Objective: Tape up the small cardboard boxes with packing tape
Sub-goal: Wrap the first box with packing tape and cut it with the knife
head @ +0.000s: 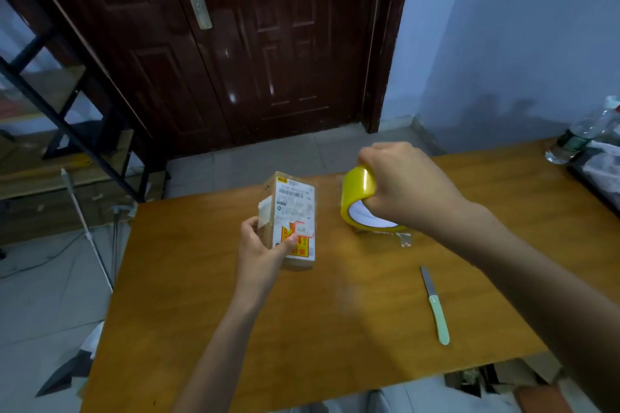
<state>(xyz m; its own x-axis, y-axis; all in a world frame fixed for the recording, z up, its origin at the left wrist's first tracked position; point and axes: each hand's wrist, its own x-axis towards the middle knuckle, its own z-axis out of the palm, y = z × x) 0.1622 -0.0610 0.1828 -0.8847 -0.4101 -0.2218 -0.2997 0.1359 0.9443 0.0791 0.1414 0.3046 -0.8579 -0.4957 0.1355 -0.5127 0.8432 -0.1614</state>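
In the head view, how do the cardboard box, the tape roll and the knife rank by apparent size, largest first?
1. Cardboard box, held by the left hand.
2. Tape roll, partly hidden by the right hand, so close to the box and unsure.
3. Knife, long but thin.

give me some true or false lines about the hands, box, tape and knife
1. The left hand holds the box. True.
2. The right hand holds the knife. False: it grips the tape; the knife lies untouched on the table.
3. The tape is yellow. True.
4. The box bears a printed label. True.
5. The knife lies left of the box. False: it lies to the right, nearer the person.
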